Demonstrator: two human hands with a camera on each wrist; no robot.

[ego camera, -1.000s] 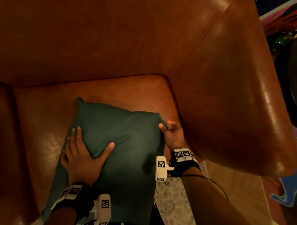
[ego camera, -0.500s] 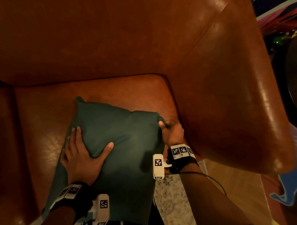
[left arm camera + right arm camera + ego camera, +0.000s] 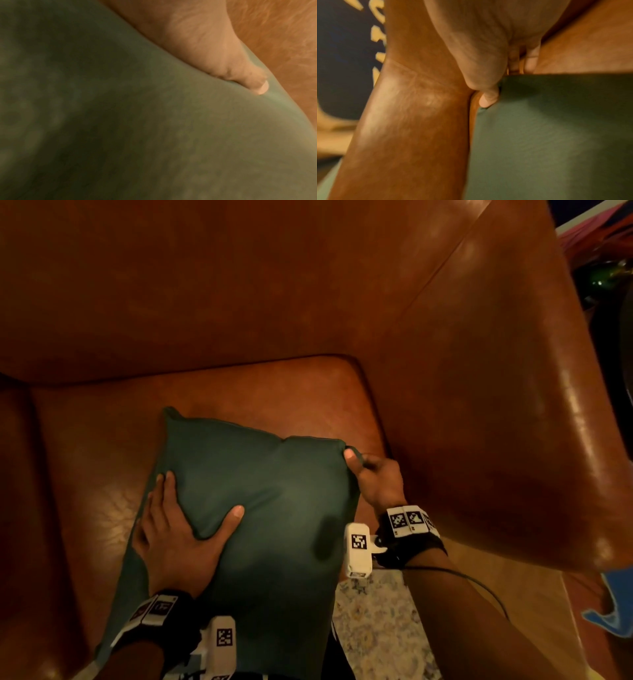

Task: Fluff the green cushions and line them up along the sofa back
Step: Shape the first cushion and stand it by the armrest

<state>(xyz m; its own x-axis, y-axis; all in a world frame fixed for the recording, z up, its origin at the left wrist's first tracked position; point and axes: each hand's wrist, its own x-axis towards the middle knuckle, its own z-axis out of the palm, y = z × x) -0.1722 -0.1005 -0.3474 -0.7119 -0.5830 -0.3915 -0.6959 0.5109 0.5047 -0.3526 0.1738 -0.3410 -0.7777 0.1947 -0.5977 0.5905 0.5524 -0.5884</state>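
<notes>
One dark green cushion (image 3: pixel 274 508) lies on the brown leather sofa seat (image 3: pixel 239 392), its near end hanging over the seat's front edge. My left hand (image 3: pixel 181 529) lies flat on the cushion's left side, fingers straight and thumb spread, pressing a dent into the cover. In the left wrist view the thumb (image 3: pixel 240 73) pushes into the green cushion (image 3: pixel 137 135). My right hand (image 3: pixel 373 474) pinches the cushion's far right corner, thumb on top, close to the armrest. The right wrist view shows that thumb (image 3: pixel 488 97) on the cushion's corner (image 3: pixel 556 135). The sofa back (image 3: pixel 239 285) rises behind.
The padded right armrest (image 3: pixel 513 405) stands right beside my right hand. A pale patterned rug (image 3: pixel 376 628) and wood floor (image 3: pixel 534 611) lie below the seat's front edge. Coloured clutter (image 3: pixel 603 261) sits beyond the armrest at the top right.
Almost nothing differs. The cushion and both hands have crept slightly up and left in view, with both holds unchanged.
</notes>
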